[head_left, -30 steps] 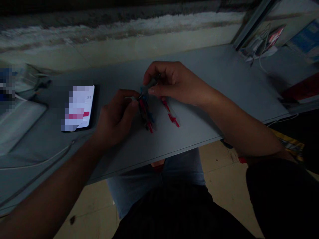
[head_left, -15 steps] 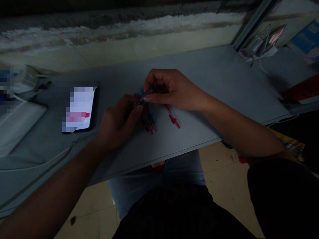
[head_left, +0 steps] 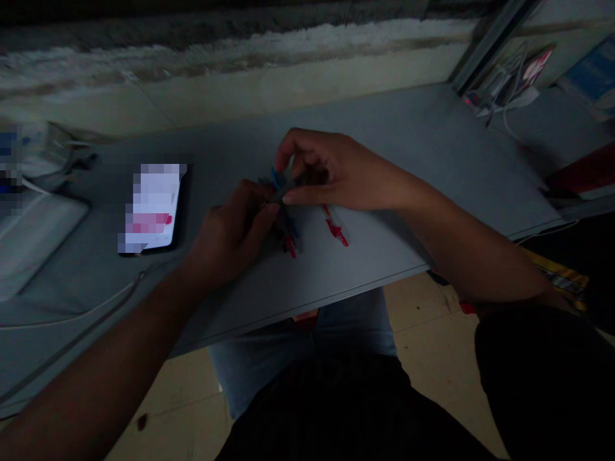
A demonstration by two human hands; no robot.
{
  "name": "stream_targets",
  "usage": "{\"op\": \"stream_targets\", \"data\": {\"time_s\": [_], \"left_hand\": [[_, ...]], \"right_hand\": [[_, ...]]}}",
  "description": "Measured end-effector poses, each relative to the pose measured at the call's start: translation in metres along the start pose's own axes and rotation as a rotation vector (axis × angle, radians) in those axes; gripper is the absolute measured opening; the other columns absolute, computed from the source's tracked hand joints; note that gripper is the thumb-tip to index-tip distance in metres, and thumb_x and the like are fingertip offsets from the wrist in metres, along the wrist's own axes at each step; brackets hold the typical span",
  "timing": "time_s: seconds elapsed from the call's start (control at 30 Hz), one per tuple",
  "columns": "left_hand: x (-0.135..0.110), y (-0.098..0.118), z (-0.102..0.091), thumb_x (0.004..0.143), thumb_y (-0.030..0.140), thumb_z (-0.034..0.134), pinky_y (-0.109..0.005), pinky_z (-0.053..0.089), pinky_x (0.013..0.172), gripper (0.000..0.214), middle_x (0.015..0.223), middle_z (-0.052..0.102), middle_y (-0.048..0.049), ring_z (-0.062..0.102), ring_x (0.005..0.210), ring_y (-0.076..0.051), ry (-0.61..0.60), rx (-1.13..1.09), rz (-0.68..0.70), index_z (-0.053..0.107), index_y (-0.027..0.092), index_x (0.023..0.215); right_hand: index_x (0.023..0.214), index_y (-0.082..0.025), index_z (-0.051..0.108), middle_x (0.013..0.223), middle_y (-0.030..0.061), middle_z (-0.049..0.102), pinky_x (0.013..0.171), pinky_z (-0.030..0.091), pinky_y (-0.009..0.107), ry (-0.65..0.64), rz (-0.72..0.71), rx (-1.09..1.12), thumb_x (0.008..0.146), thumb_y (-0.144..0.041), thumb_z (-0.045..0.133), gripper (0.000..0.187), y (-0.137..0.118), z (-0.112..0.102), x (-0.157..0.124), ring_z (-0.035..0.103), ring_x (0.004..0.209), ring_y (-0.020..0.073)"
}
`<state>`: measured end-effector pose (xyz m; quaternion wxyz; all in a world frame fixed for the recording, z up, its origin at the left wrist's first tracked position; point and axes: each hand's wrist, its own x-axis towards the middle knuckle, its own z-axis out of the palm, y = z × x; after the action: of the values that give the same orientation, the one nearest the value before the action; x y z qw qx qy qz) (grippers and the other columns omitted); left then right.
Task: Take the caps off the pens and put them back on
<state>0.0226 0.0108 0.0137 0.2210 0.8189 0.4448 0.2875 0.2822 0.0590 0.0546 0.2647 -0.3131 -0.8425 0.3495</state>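
Observation:
Both hands meet over a small pile of pens (head_left: 288, 234) on the grey table (head_left: 408, 166). My right hand (head_left: 331, 169) has its fingers curled and pinches a pen at its upper end. My left hand (head_left: 230, 234) is closed too, thumb and fingers gripping the same pen's lower end. Red and blue pens lie under and beside the hands. A single red pen (head_left: 335, 227) lies just right of the pile. The scene is dim and the held pen's details are hard to make out.
A lit phone (head_left: 152, 208) lies on the table to the left. A white cable (head_left: 72, 314) runs along the near left edge. A light device (head_left: 33, 237) sits far left. Chargers and wires (head_left: 500, 89) crowd the back right corner. My knees show below the table edge.
Both hands have shifted slightly toward me and lower over the pile. The held pen has tilted flatter between the fingers.

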Motion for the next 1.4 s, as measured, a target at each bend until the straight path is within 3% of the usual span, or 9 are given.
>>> {"op": "stream_targets", "data": {"time_s": [0.2, 0.3, 0.37, 0.43, 0.53, 0.7, 0.87, 1.07, 1.4], "left_hand": [[-0.002, -0.002, 0.002, 0.116, 0.052, 0.056, -0.028, 0.046, 0.055, 0.026, 0.073, 0.066, 0.0060, 0.062, 0.053, -0.017, -0.105, -0.014, -0.005, 0.058, 0.027, 0.120], [-0.002, -0.005, 0.004, 0.117, 0.056, 0.056, -0.027, 0.049, 0.059, 0.031, 0.084, 0.072, 0.0032, 0.068, 0.059, -0.018, -0.098, 0.008, -0.009, 0.058, 0.027, 0.127], [-0.002, -0.006, 0.003, 0.117, 0.057, 0.056, -0.027, 0.047, 0.059, 0.032, 0.085, 0.072, 0.0035, 0.069, 0.061, -0.018, -0.081, 0.022, -0.031, 0.056, 0.027, 0.130], [-0.002, -0.007, 0.001, 0.117, 0.057, 0.056, -0.027, 0.045, 0.057, 0.031, 0.082, 0.071, 0.0045, 0.069, 0.061, -0.018, -0.092, 0.015, -0.044, 0.055, 0.028, 0.129], [-0.001, -0.007, 0.000, 0.116, 0.057, 0.058, -0.028, 0.045, 0.057, 0.031, 0.081, 0.072, 0.0035, 0.068, 0.061, -0.018, -0.116, 0.000, -0.034, 0.056, 0.027, 0.125], [-0.001, -0.006, 0.001, 0.114, 0.052, 0.060, -0.029, 0.048, 0.061, 0.027, 0.088, 0.075, 0.0007, 0.069, 0.066, -0.019, -0.029, 0.036, -0.040, 0.059, 0.026, 0.123], [-0.001, -0.006, 0.000, 0.115, 0.055, 0.058, -0.032, 0.049, 0.059, 0.029, 0.086, 0.075, 0.0004, 0.072, 0.064, -0.022, -0.072, 0.047, -0.040, 0.059, 0.028, 0.124], [-0.003, -0.006, -0.001, 0.118, 0.049, 0.056, -0.033, 0.057, 0.069, 0.026, 0.095, 0.082, -0.0015, 0.080, 0.077, -0.023, -0.082, 0.029, -0.025, 0.058, 0.028, 0.134], [0.000, -0.003, -0.007, 0.119, 0.057, 0.051, -0.032, 0.053, 0.063, 0.035, 0.081, 0.078, 0.0028, 0.069, 0.060, -0.019, -0.119, -0.016, 0.001, 0.059, 0.027, 0.135]], "right_hand": [[0.079, -0.015, 0.069, 0.062, -0.0032, 0.063, 0.074, 0.044, 0.028, -0.079, 0.105, -0.033, 0.120, -0.046, 0.057, 0.052, 0.002, 0.001, 0.000, 0.058, 0.064, 0.0099], [0.104, -0.014, 0.074, 0.074, -0.0049, 0.070, 0.072, 0.042, 0.027, -0.045, 0.048, 0.017, 0.107, -0.040, 0.080, 0.026, 0.002, -0.002, 0.000, 0.060, 0.069, 0.0101], [0.117, -0.015, 0.074, 0.086, -0.0047, 0.076, 0.073, 0.043, 0.026, -0.050, 0.016, 0.023, 0.097, -0.031, 0.090, 0.030, 0.001, -0.004, 0.000, 0.062, 0.075, 0.0102], [0.101, -0.016, 0.076, 0.080, -0.0040, 0.074, 0.075, 0.045, 0.027, -0.084, 0.052, -0.020, 0.105, -0.031, 0.082, 0.017, -0.002, -0.005, 0.000, 0.062, 0.072, 0.0101], [0.074, -0.016, 0.069, 0.060, -0.0026, 0.064, 0.073, 0.045, 0.030, -0.103, 0.137, -0.096, 0.121, -0.039, 0.055, 0.054, -0.005, -0.005, 0.000, 0.057, 0.059, 0.0099], [0.109, -0.015, 0.076, 0.081, -0.0051, 0.074, 0.077, 0.043, 0.026, -0.033, 0.020, -0.099, 0.107, -0.038, 0.082, 0.024, -0.001, -0.006, 0.000, 0.063, 0.075, 0.0098], [0.081, -0.017, 0.069, 0.066, -0.0038, 0.065, 0.077, 0.044, 0.028, -0.092, 0.067, -0.120, 0.122, -0.046, 0.055, 0.052, 0.001, -0.007, -0.001, 0.061, 0.070, 0.0106], [0.106, -0.017, 0.070, 0.079, -0.0078, 0.066, 0.079, 0.040, 0.027, -0.083, -0.031, -0.126, 0.112, -0.036, 0.075, 0.020, 0.000, -0.010, -0.005, 0.057, 0.078, 0.0095], [0.088, -0.018, 0.065, 0.077, -0.0045, 0.063, 0.081, 0.039, 0.028, -0.211, -0.037, -0.183, 0.120, -0.036, 0.062, 0.037, -0.003, -0.009, -0.003, 0.058, 0.081, 0.0109]]}}
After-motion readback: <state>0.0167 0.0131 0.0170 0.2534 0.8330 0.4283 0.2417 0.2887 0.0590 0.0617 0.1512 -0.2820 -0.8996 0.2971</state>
